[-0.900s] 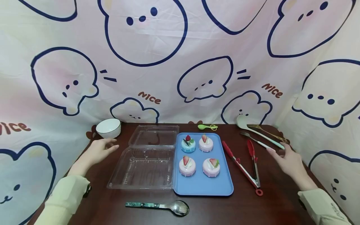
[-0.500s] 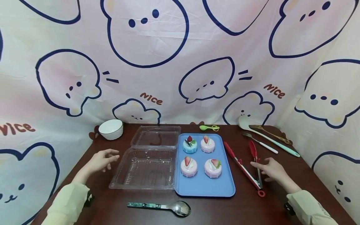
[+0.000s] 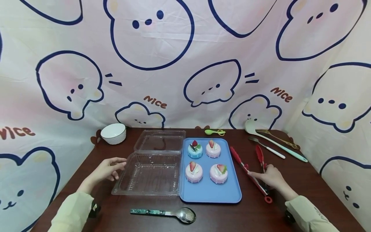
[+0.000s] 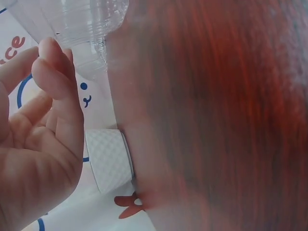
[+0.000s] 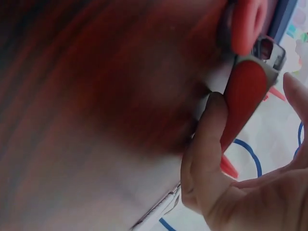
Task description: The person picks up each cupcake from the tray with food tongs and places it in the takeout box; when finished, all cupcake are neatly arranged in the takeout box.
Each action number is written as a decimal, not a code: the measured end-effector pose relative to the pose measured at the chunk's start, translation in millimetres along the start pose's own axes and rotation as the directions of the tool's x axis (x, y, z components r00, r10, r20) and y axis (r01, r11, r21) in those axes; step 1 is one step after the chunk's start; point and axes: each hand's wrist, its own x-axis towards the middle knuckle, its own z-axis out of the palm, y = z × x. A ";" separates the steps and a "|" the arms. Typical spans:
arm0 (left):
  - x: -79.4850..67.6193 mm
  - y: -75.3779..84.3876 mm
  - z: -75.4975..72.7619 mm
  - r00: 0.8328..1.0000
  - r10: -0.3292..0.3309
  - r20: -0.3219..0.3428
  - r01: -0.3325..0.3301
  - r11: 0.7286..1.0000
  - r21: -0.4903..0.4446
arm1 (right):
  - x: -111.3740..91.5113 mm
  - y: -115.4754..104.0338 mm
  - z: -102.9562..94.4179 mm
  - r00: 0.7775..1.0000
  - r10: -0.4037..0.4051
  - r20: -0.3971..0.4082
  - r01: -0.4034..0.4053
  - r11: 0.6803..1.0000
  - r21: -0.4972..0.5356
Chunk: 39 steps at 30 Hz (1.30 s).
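straddling red tongs (image 5: 245, 98), the right grip (image 3: 271, 177) has thumb and fingers apart, blue tray (image 3: 208, 195) to its left; the left grip (image 3: 105, 170), loose-fingered, hovers beside the clear container (image 3: 157, 174).

Free tabletop (image 3: 226, 216) right of spoon (image 3: 186, 215); tongs (image 3: 241, 160) obstruct right side of tray (image 3: 210, 194).

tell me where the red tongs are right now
In the head view, the red tongs are on the dark table, just right of the blue tray, partly covered by the right hand.
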 end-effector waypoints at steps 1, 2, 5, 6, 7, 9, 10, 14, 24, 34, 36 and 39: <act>0.0 -0.1 0.3 1.000 -0.003 0.003 0.003 1.000 -0.008 | 0.8 -0.6 1.0 1.000 0.000 -0.004 0.000 1.000 -0.023; -0.1 -0.3 0.5 1.000 -0.004 0.006 0.004 1.000 -0.015 | 1.5 -1.2 2.1 1.000 0.001 -0.005 -0.001 0.999 -0.042; -0.1 -1.0 0.6 1.000 -0.005 0.014 0.005 1.000 -0.022 | 3.3 -4.3 5.5 1.000 0.006 -0.012 -0.007 0.996 -0.083; -0.3 -1.4 0.4 1.000 -0.003 0.018 0.003 1.000 -0.023 | 3.9 -5.5 6.6 1.000 0.007 -0.016 -0.008 0.996 -0.088; -0.5 -1.9 0.3 1.000 -0.002 0.022 0.002 1.000 -0.026 | 4.4 -6.7 7.4 1.000 0.007 -0.021 -0.009 0.996 -0.092; -0.8 -2.8 0.0 0.999 0.000 0.032 0.001 0.999 -0.032 | 5.6 -9.0 8.3 0.999 0.005 -0.033 -0.008 0.995 -0.098; -1.0 -3.0 0.0 0.999 0.001 0.037 0.001 0.999 -0.038 | 6.0 -9.9 8.3 0.999 0.003 -0.037 -0.006 0.995 -0.097; -0.9 -3.1 0.6 0.999 -0.015 0.049 0.018 0.998 -0.062 | 6.6 -11.1 7.8 0.999 -0.001 -0.038 -0.003 0.994 -0.112; -5.0 -1.4 2.4 0.994 -0.029 0.109 0.042 0.992 -0.118 | 8.2 -8.1 4.1 0.999 -0.031 -0.032 0.027 0.994 -0.105; -7.4 -0.8 3.7 0.995 -0.029 0.092 0.040 0.992 -0.122 | 6.9 -2.5 5.0 0.999 -0.012 -0.034 0.010 0.997 -0.081; -7.4 -0.5 3.6 0.996 -0.033 0.081 0.042 0.992 -0.118 | 7.3 -1.0 6.0 0.999 -0.013 -0.044 0.009 0.996 -0.087; -8.3 0.4 3.6 0.997 -0.033 0.075 0.041 0.993 -0.113 | 7.8 0.9 6.5 0.998 -0.025 -0.049 0.021 0.996 -0.081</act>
